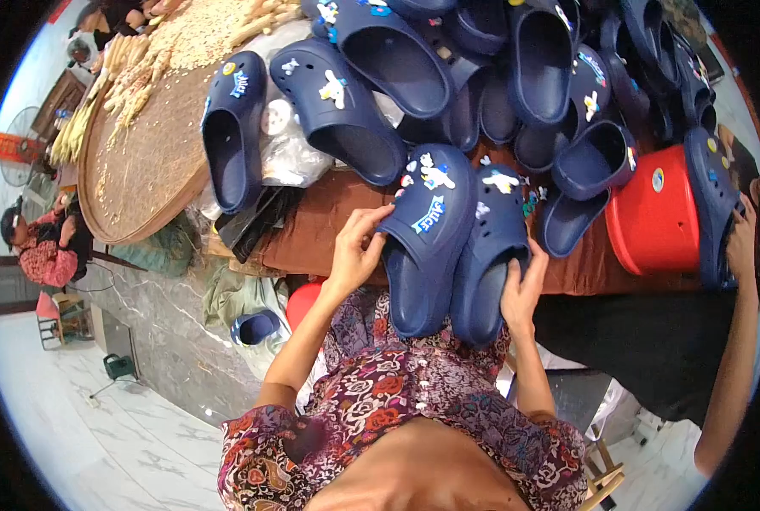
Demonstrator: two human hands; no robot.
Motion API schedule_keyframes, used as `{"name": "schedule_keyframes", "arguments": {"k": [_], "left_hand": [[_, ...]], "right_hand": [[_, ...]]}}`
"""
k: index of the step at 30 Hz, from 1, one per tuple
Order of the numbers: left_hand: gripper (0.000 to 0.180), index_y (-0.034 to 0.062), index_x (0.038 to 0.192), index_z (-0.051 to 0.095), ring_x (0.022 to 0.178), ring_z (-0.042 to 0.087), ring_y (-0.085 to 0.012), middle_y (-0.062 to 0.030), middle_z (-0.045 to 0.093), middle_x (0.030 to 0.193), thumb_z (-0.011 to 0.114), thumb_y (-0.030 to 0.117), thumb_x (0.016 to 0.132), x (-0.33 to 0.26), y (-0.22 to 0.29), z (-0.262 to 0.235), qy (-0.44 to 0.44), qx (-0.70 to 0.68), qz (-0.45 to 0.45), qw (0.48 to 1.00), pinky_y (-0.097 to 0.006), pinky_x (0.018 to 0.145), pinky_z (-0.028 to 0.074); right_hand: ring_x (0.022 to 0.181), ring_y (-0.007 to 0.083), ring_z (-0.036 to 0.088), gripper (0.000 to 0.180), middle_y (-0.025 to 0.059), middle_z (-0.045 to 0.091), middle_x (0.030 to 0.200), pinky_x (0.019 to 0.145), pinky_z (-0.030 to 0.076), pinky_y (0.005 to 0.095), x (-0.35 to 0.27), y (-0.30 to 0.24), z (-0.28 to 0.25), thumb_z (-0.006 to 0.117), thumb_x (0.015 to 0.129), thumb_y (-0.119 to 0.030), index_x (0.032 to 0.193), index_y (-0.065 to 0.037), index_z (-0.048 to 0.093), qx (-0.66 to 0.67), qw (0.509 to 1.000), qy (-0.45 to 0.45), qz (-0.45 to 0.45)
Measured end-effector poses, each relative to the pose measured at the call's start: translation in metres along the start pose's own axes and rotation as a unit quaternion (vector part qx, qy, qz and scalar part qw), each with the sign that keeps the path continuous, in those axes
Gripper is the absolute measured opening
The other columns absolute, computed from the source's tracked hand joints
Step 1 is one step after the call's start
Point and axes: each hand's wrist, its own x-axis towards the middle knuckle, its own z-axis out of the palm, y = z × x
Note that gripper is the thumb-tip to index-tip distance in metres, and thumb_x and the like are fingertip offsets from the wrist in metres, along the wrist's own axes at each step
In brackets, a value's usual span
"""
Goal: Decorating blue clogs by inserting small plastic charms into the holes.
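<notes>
A pair of navy blue foam clogs is side by side in front of me at the table's near edge, toes pointing away. My left hand [359, 251] is closed on the outer edge of the left clog [427, 255], which carries white figure charms and a light-blue lettered charm. On the other side, my right hand [523, 285] grips the right clog [484, 264], its thumb at the foot opening and fingers along the outer side. The two clogs press together and the left one partly covers the right. Small loose charms [533, 203] lie just beyond the right clog.
Many navy clogs [542, 68] are piled across the brown-covered table [312, 230]. A red plastic stool or box [657, 213] stands at right, beside another person's hand [742, 243] holding a clog [705, 196]. At left is a round woven tray [150, 170] with corn; another person [48, 247] sits beyond.
</notes>
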Motion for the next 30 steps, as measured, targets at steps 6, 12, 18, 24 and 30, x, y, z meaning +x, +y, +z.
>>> {"name": "schedule_keyframes", "arguments": {"k": [6,12,18,24,30], "left_hand": [[0.044,0.0048,0.123,0.065,0.097,0.065,-0.0307,-0.0166,0.063,0.107,0.058,-0.009,0.083,0.008,0.004,0.005,0.052,0.001,0.049,0.997,-0.034,0.08,0.053],[0.039,0.0072,0.121,0.068,0.092,0.067,-0.0257,-0.0134,0.064,0.106,0.065,-0.003,0.083,0.005,0.026,0.01,0.025,0.051,0.107,0.993,-0.032,0.075,0.056],[0.034,0.0035,0.119,0.066,0.099,0.065,-0.0257,-0.0114,0.063,0.108,0.07,0.002,0.085,0.014,0.042,0.032,-0.013,0.023,0.155,0.988,-0.033,0.083,0.054],[0.108,0.0065,0.159,0.006,0.117,0.049,-0.0172,-0.0118,0.04,0.14,0.078,0.026,0.082,0.013,0.052,-0.004,-0.035,-0.456,-0.006,0.889,-0.033,0.102,0.041],[0.121,0.001,0.158,-0.003,0.147,0.026,-0.0305,-0.0216,0.021,0.158,0.082,0.018,0.074,0.027,0.092,-0.028,0.058,-0.263,0.056,0.961,-0.04,0.12,0.022]], "right_hand": [[0.136,0.0296,0.039,0.05,0.0194,0.041,0.144,0.115,0.024,0.0364,-0.007,0.021,-0.021,0.047,0.098,-0.003,0.145,0.006,0.033,0.117,0.99,0.058,0.059],[0.15,0.0265,0.019,0.063,0.0203,0.016,0.163,0.121,0.014,0.035,0.0,0.024,-0.024,0.042,0.101,-0.003,0.155,0.008,0.011,0.154,0.981,0.077,0.087],[0.124,0.0217,0.045,0.036,0.0131,0.048,0.131,0.109,0.031,0.035,0.024,-0.031,0.01,0.046,0.1,-0.003,0.135,0.002,0.039,0.202,0.979,0.03,-0.023],[0.121,0.0318,0.046,0.04,0.0205,0.047,0.124,0.107,0.033,0.0409,0.061,-0.117,0.044,0.05,0.096,-0.006,0.133,0.008,0.041,0.161,0.967,-0.012,-0.197],[0.111,0.0293,0.052,0.044,0.0184,0.047,0.124,0.095,0.044,0.038,0.077,-0.159,0.061,0.056,0.097,-0.015,0.136,0.003,0.044,0.207,0.955,-0.093,-0.193]]}}
